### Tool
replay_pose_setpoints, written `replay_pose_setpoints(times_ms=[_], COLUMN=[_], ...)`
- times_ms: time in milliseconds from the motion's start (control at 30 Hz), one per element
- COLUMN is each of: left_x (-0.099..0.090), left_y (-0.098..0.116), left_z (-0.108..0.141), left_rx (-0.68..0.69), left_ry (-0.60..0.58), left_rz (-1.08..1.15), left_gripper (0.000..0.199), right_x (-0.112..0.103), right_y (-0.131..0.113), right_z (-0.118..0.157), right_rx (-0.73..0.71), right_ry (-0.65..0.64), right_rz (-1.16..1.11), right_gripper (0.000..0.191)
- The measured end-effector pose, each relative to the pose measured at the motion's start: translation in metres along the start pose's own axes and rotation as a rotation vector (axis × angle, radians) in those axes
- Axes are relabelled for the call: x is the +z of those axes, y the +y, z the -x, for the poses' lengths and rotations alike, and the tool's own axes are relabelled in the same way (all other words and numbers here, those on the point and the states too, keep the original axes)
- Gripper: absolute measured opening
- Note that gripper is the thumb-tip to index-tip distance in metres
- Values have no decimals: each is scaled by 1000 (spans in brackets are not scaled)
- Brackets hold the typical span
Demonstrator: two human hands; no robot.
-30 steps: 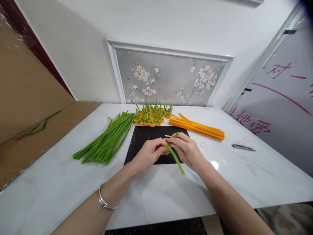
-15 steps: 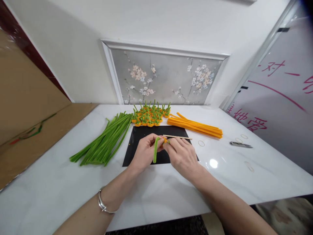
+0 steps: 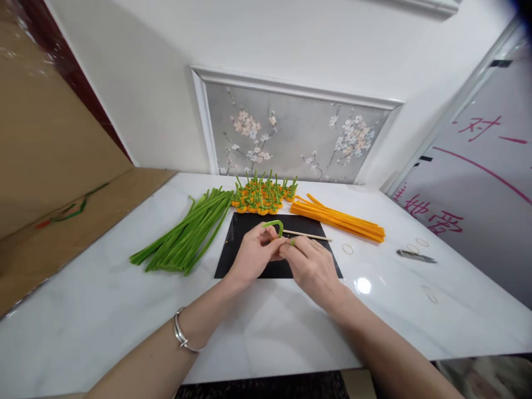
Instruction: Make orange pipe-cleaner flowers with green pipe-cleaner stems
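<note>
Above the black mat my two hands meet, fingertips almost touching. My left hand is closed in a pinch; a green pipe cleaner arches up over its fingers, its free end pointing left. A scrap of orange shows between the fingers, mostly covered. My right hand is also closed, with a bit of green showing at its fingertips, apparently the other end of the same pipe cleaner. A thin wooden stick lies on the mat just behind my right hand.
Green pipe cleaners lie in a bundle at left, orange pipe cleaners at right. Several small orange-and-green flowers stand at the back. Snips and rubber bands lie on the right of the white table.
The green pipe cleaner hung down in front of my left hand; now it arches upward. The orange piece between my fingers is more hidden. The whole view has shifted slightly.
</note>
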State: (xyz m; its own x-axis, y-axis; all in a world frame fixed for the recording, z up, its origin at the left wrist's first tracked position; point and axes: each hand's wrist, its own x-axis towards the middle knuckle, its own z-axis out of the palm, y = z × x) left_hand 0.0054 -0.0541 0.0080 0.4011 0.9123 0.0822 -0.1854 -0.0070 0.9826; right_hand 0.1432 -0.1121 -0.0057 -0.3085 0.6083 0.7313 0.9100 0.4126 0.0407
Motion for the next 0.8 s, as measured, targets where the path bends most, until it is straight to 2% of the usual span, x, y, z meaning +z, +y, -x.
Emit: replay_pose_setpoints(times_ms=[100, 233, 367, 467, 567, 600, 667, 733, 800], left_x=[-3, -8, -8, -7, -8, -8, -9, -10, -10], left_y=[1, -3, -6, -4, 0, 0, 0, 0, -1], left_z=[0, 0, 1, 2, 3, 2, 2, 1, 1], left_rx=[55, 223, 406, 478, 443, 412, 339, 264, 222], left_ry=[-99, -194, -190, -194, -189, -196, -226, -260, -295], left_rz=[-96, -343, -560, -609, -559, -517, -408, -322, -308], left_gripper=[20, 18, 21, 20, 17, 17, 18, 17, 16], right_x=[1, 2, 2, -1, -5, -7, -9, -10, -11], right_y=[5, 10, 3, -2, 5, 9, 18, 26, 29], right_z=[1, 2, 1, -1, -1, -1, -2, -3, -6], right_rx=[96, 180, 154, 93, 60, 88, 247, 385, 408], right_ry=[29, 33, 57, 85, 71, 88, 197, 226, 131], right_rz=[-104, -201, -81, -47, -342, -487, -719, -821, -817], right_gripper=[24, 23, 23, 24, 20, 23, 35, 42, 38])
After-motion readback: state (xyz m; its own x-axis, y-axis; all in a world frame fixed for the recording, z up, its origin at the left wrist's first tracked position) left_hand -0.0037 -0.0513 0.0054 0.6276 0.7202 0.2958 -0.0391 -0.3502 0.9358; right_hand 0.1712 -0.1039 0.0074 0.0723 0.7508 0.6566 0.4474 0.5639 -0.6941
